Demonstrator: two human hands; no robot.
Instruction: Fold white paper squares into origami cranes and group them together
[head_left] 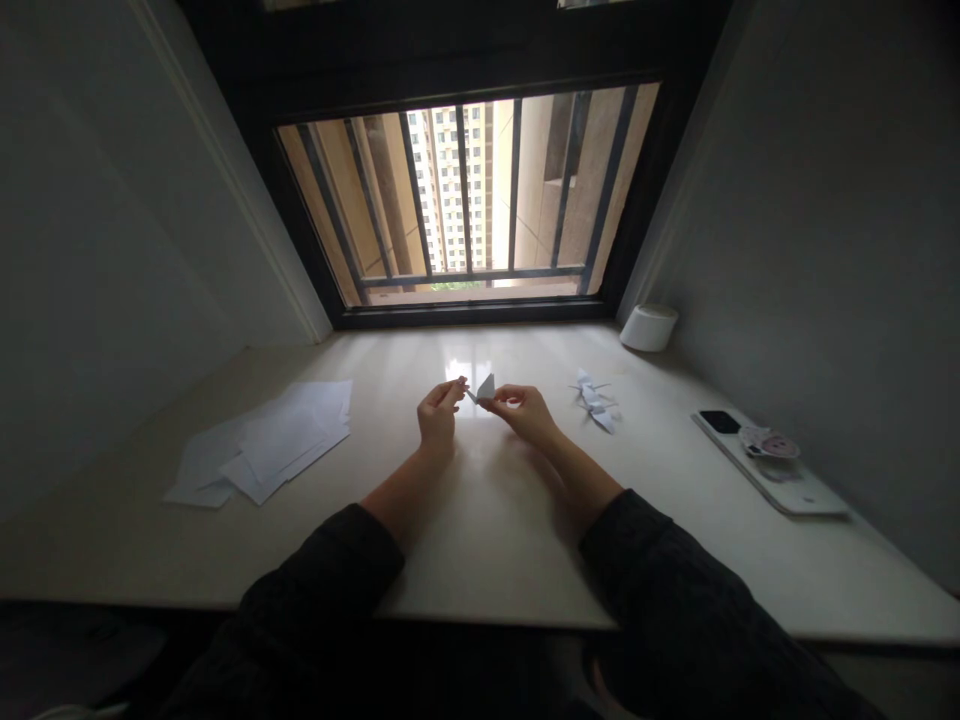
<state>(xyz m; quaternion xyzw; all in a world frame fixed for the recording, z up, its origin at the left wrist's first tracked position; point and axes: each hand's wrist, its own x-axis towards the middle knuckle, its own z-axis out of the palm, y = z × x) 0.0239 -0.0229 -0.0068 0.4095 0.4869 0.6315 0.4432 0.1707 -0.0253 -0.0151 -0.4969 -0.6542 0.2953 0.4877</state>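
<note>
A small folded white paper crane (486, 387) is held up above the sill, between my two hands. My left hand (441, 408) pinches its thin pointed end on the left side. On the right, my right hand (525, 408) grips the lower part of the body between thumb and fingers. One flat wing stands upright from the fold. To the right of my right hand lie finished-looking paper cranes (596, 402), close together on the white surface.
Loose white paper sheets (281, 440) lie overlapping at the left. A white phone (780, 475) with a round grip rests at the right, near the wall. A white cylindrical object (649, 328) stands in the back right corner. The barred window (469, 200) is behind the sill.
</note>
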